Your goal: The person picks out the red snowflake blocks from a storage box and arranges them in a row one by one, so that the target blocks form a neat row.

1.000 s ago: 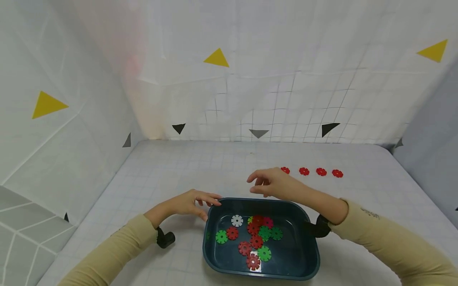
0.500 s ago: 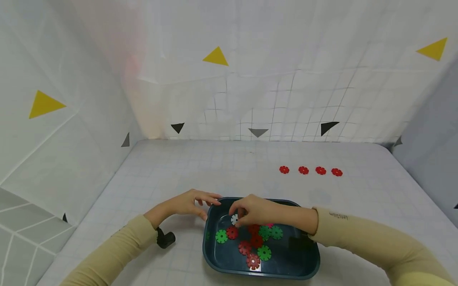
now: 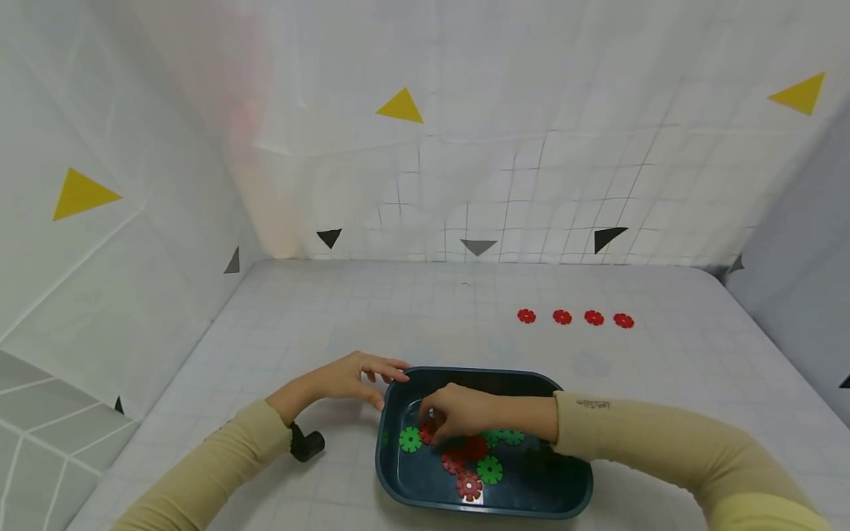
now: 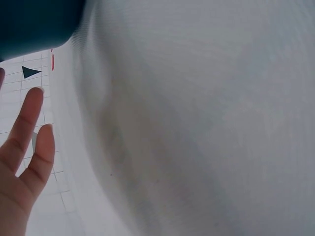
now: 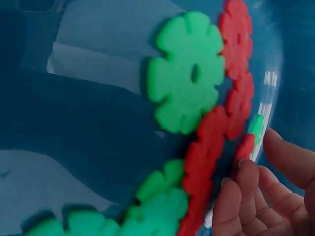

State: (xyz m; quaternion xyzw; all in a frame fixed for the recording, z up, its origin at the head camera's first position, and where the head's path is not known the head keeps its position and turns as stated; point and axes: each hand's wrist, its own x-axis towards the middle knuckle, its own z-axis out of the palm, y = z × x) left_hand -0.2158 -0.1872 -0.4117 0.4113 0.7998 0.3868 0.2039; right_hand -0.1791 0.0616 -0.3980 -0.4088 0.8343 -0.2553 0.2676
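Observation:
My right hand (image 3: 461,410) is down inside the dark blue tray (image 3: 485,509), fingers bent over the left-hand discs. In the right wrist view its fingertips (image 5: 244,173) are right at a red notched disc (image 5: 244,151), with the thumb spread apart on the other side. A green disc (image 3: 410,439) lies just left of it. More red discs (image 3: 469,485) and green discs (image 3: 490,470) are in the tray, some overlapping; the hand hides part of them. My left hand (image 3: 352,376) rests at the tray's far left corner, fingers fairly straight along the rim.
Several red discs (image 3: 561,317) lie in a row on the white table (image 3: 319,302), beyond the tray to the right. A black wrist camera (image 3: 307,444) hangs under the left wrist. White sheeting (image 3: 531,177) with triangle markers closes the back and sides.
My right hand has come from above the tray's far rim, near the row, down into the tray and onto the discs at its left. The left hand stays at the corner.

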